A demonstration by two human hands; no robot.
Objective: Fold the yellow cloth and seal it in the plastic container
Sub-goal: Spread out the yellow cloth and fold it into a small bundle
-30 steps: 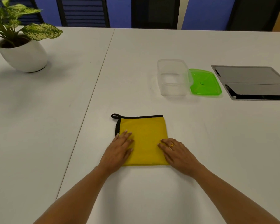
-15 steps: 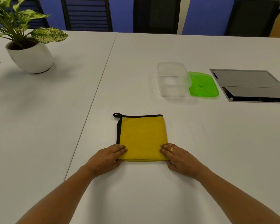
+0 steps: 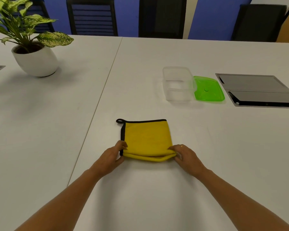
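The yellow cloth (image 3: 145, 139), edged in black with a small loop at its far left corner, lies folded in a square on the white table in front of me. My left hand (image 3: 113, 155) pinches its near left corner and my right hand (image 3: 184, 155) pinches its near right corner; the near edge is lifted a little off the table. Farther back to the right stands the clear plastic container (image 3: 178, 84), open and empty. Its green lid (image 3: 208, 89) lies flat just right of it.
A potted plant in a white pot (image 3: 35, 60) stands at the far left. A grey flap panel (image 3: 257, 89) is set into the table at the right. A seam (image 3: 98, 100) joins two table halves. Dark chairs (image 3: 92, 15) line the far side.
Both hands slid back from flat on the cloth to its near corners and closed on them. The near edge now lifts slightly. The camera has tilted up a little.
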